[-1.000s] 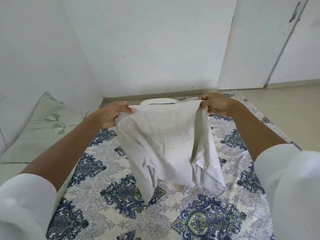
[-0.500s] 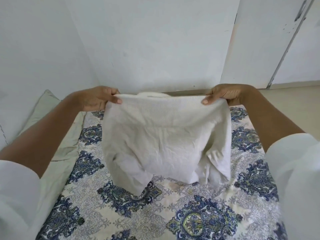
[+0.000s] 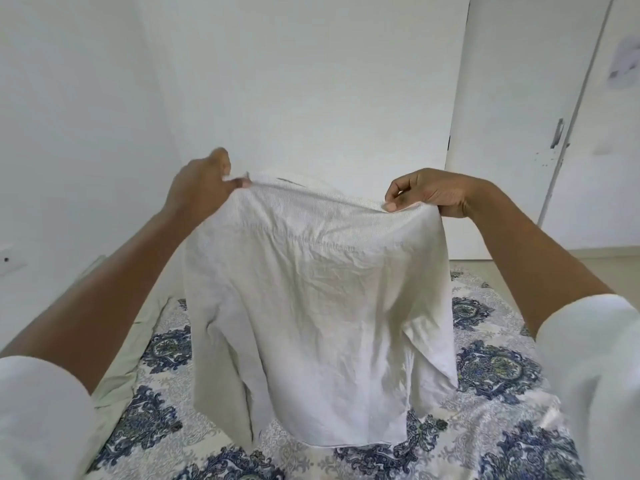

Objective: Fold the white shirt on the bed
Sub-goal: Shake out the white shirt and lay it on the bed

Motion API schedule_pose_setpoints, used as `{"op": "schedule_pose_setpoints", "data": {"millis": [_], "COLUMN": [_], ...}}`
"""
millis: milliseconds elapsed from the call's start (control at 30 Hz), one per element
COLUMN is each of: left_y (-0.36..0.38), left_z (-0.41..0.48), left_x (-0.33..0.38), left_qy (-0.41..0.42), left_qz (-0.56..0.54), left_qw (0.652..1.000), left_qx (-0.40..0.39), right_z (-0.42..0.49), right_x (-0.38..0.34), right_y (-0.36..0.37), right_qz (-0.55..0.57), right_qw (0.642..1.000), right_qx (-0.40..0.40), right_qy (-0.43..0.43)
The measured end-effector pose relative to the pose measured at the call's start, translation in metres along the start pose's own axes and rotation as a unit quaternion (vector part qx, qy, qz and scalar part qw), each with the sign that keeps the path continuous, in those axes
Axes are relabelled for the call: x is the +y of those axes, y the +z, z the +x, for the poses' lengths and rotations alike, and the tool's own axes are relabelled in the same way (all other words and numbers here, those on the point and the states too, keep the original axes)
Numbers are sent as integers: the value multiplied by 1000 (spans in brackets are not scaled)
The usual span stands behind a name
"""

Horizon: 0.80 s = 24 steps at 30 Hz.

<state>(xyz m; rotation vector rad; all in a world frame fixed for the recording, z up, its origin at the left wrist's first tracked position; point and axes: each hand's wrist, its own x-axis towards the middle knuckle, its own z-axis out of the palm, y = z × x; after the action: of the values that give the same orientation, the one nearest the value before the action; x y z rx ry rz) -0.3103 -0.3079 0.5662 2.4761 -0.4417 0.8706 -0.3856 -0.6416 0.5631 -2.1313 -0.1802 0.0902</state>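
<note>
Shirt held open above the bed, before the first fold.
Bed [image 3: 502, 427], under a blue-patterned cover, fills the lower field. The shirt [image 3: 311, 306] hangs in the air over the middle of the bed, its creased back panel toward the viewer, its sleeves drooping at either side and its hem low over the cover, though whether they touch cannot be told. The left hand [image 3: 201, 188] pinches one shoulder over the bed's left half and the right hand [image 3: 429, 192] pinches the other over its right half, both clamped on cloth. Step in hand, as judged: spreading and squaring the garment. The next move likely calls for lowering it flat onto the bed, shoulders level and creases drawn out, so the sleeves can be turned in.
</note>
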Motion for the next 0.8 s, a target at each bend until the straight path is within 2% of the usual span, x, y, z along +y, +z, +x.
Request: {"op": "schedule_pose_setpoints", "data": {"millis": [67,167,267,367,467,533,667,800], "left_y": [-6,-8,-3,-4,-14,-17,-6,-10], "left_z": [7,20,22,21,20,19,17,12], "left_x": [7,6,1,-9,-22,-29,-43,-45], "left_qy": [1,-31,-39,-27,-7,-8,-38,-38], "left_qz": [-36,-179,-323,-389,-414,-417,-368,-333], "left_qw": [999,983,945,914,889,875,879,849], "left_qx": [34,39,-33,-113,-194,-246,-300,-408], "right_z": [-1,-1,6,12,12,13,14,11], "right_x": [-5,-7,-5,1,9,11,13,13], "right_y": [-6,-12,-11,-5,3,7,16,24], "right_qz": [-30,-80,-180,-234,-224,-175,-121,-110], "right_qw": [999,993,964,911,880,875,872,866], "right_qx": [23,76,188,327,396,420,437,452], "right_qy": [-18,-36,-59,-94,-136,-164,-185,-184]}}
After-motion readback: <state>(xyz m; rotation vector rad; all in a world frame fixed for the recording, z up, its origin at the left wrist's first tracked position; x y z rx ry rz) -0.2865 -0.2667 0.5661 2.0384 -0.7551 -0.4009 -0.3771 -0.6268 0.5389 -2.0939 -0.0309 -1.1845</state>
